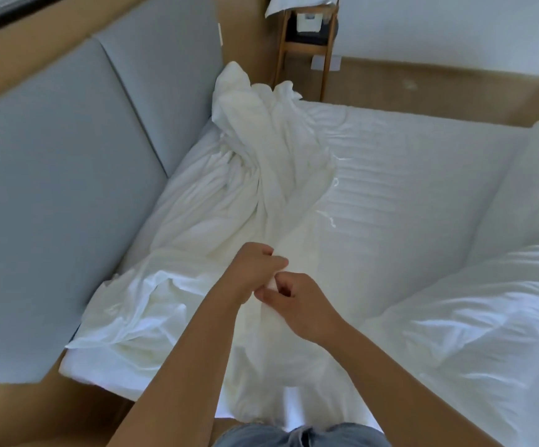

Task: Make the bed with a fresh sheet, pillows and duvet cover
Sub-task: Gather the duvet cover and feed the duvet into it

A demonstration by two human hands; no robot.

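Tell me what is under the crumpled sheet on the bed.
The crumpled sheet, pinched by the left hand and right hand, lies on the striped white mattress, which shows to its right. Whatever lies directly beneath its folds is covered and cannot be seen.

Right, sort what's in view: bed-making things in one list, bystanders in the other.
In the job:
white sheet, gripped by the left hand and right hand
mattress
duvet

Just lying about:
grey headboard
wooden stand
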